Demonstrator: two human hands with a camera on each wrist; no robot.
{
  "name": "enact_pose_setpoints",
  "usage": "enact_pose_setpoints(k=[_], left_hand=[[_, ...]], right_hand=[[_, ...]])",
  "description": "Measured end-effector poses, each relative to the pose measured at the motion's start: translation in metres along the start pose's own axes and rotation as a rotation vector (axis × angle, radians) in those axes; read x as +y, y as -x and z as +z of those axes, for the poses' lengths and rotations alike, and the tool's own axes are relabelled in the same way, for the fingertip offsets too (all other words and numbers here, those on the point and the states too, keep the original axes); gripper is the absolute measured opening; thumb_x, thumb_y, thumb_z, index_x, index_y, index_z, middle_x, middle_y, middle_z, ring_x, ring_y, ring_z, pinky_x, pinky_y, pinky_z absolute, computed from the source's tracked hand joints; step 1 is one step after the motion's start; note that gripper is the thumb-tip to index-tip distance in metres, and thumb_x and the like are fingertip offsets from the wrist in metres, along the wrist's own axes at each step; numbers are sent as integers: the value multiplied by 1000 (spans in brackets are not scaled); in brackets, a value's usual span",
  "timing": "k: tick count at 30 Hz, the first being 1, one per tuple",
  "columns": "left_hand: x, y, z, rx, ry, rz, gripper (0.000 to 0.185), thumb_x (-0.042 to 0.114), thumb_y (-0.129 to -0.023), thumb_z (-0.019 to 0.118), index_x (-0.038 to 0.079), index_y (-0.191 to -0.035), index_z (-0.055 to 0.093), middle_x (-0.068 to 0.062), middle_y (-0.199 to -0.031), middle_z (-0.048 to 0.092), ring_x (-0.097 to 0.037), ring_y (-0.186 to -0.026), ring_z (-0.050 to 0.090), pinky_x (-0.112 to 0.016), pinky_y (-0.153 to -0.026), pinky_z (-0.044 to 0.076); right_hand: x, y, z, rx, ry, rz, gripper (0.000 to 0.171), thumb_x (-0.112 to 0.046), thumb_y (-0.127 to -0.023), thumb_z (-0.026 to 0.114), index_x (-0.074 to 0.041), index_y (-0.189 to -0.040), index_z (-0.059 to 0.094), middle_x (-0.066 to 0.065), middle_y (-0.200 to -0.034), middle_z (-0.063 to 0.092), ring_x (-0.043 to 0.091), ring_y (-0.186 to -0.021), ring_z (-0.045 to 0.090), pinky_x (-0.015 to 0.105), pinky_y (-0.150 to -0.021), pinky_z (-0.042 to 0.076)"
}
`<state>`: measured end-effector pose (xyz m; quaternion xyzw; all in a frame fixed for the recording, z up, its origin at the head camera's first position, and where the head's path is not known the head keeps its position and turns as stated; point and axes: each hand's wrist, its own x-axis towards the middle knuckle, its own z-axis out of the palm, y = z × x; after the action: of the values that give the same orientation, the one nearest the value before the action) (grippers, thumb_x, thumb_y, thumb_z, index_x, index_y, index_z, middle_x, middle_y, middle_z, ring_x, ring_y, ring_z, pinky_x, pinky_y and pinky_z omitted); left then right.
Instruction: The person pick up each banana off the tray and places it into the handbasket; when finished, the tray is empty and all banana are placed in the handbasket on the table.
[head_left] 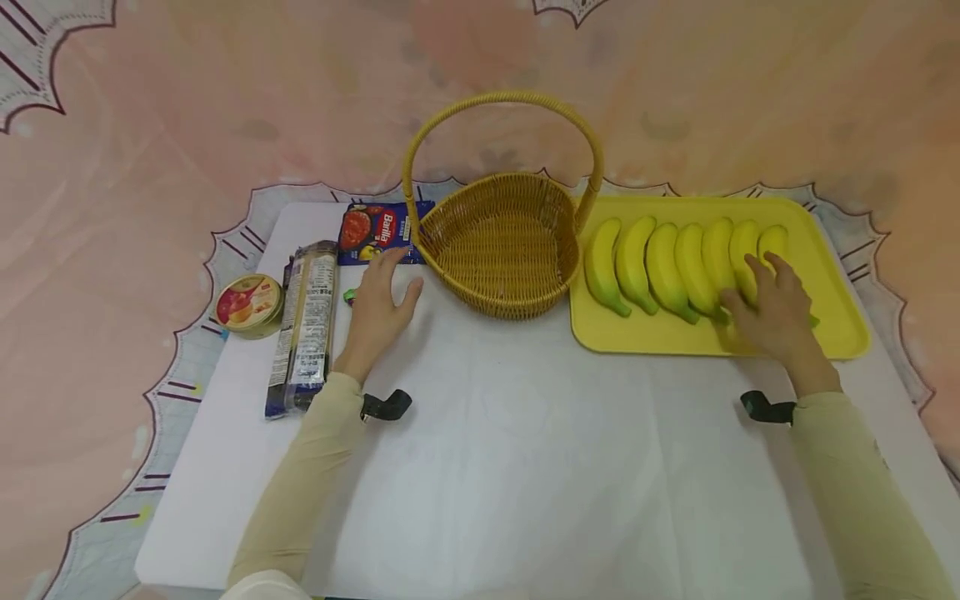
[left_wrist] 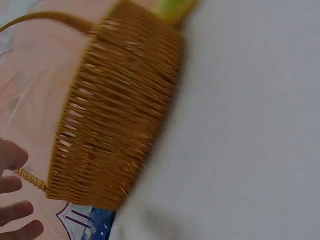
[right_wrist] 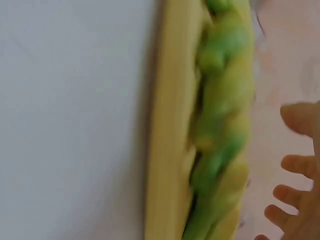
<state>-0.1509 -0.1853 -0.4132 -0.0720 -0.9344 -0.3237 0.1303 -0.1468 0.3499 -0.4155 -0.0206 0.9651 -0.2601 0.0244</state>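
My left hand [head_left: 377, 312] hovers left of the wicker basket [head_left: 495, 250], fingers spread and holding nothing. A small green item [head_left: 349, 296] shows partly behind it, too covered to identify. In the left wrist view the fingers [left_wrist: 17, 215] appear apart from the basket's woven side [left_wrist: 117, 105]. My right hand [head_left: 776, 312] reaches over the right end of a row of several bananas [head_left: 663, 262] on a yellow tray [head_left: 840, 308]. Its fingers [right_wrist: 295, 195] are spaced out, with nothing in them. The bananas' green stem ends [right_wrist: 220, 125] look blurred in the right wrist view.
A blue Barilla pouch [head_left: 382, 229] lies behind the left hand, partly under the basket handle. Left of that hand are a clear-and-blue packet [head_left: 306, 325] and a round tin [head_left: 250, 306]. The basket's tall handle [head_left: 502, 97] arches upward. A white table [head_left: 525, 467] carries everything.
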Motion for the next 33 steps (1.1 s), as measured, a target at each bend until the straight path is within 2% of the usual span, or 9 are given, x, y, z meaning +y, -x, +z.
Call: enact_pose_setpoints(k=[4, 6, 11, 17, 19, 21, 25, 28, 33], left_hand=[[2, -20, 5, 174, 250, -28, 46, 21, -95, 54, 12, -139, 44, -12, -138, 46, -29, -129, 43, -47, -101, 40], [6, -31, 7, 223, 332, -31, 47, 19, -95, 55, 13, -140, 43, -11, -138, 46, -29, -127, 44, -46, -97, 44], [15, -53, 8, 268, 477, -71, 53, 18, -96, 53, 19, -146, 35, -4, -144, 42, -20, -132, 41, -46, -103, 42], [13, -60, 17, 274, 528, -134, 59, 17, -97, 50, 27, -150, 25, -3, -149, 38, -20, -137, 37, -46, -109, 36], [13, -62, 21, 261, 541, -141, 60, 16, -97, 50, 30, -150, 24, -3, -149, 38, -20, -138, 37, -45, -110, 35], [13, -64, 25, 248, 564, -139, 60, 15, -97, 50, 30, -150, 25, -5, -148, 39, -20, -137, 38, -44, -110, 36], [17, -67, 29, 234, 574, -127, 55, 16, -97, 51, 21, -148, 31, -10, -143, 44, -21, -134, 41, -43, -109, 37], [18, -67, 31, 237, 563, -128, 51, 14, -96, 51, 16, -145, 35, -13, -141, 46, -22, -132, 43, -42, -109, 37], [16, -70, 33, 276, 545, -120, 45, 9, -96, 49, 13, -140, 41, -14, -135, 51, -22, -127, 48, -42, -105, 40]], right_hand=[[27, -14, -14, 70, -91, 140, 67, -37, -98, 36, -2, -150, 12, 30, -153, 5, 54, -138, 7, 69, -108, 7], [39, -17, -18, 75, -120, 195, 68, -37, -97, 35, -1, -150, 12, 33, -152, 11, 54, -137, 13, 67, -109, 12], [56, -17, -17, 27, -162, 280, 74, -47, -96, 35, -3, -151, 12, 32, -151, 19, 53, -135, 21, 64, -109, 19], [61, -9, -12, 34, -182, 289, 73, -46, -96, 37, -4, -151, 16, 33, -149, 23, 53, -130, 29, 63, -107, 24], [58, -8, -10, 95, -197, 280, 67, -42, -97, 39, -4, -149, 22, 30, -148, 29, 50, -128, 34, 58, -107, 28], [51, -8, -8, 175, -216, 275, 62, -39, -96, 42, -7, -148, 29, 25, -148, 35, 41, -127, 40, 46, -108, 34], [31, -2, -1, 291, -285, 242, 54, -36, -96, 47, -13, -144, 39, 11, -145, 44, 9, -115, 47, 22, -98, 37], [11, 4, 6, 309, -326, 183, 51, -34, -96, 49, -16, -143, 41, 8, -142, 46, -7, -106, 41, 18, -90, 35], [-29, 13, 19, 309, -363, 72, 47, -30, -96, 52, -15, -140, 45, 13, -139, 48, -7, -106, 41, 16, -86, 34]])
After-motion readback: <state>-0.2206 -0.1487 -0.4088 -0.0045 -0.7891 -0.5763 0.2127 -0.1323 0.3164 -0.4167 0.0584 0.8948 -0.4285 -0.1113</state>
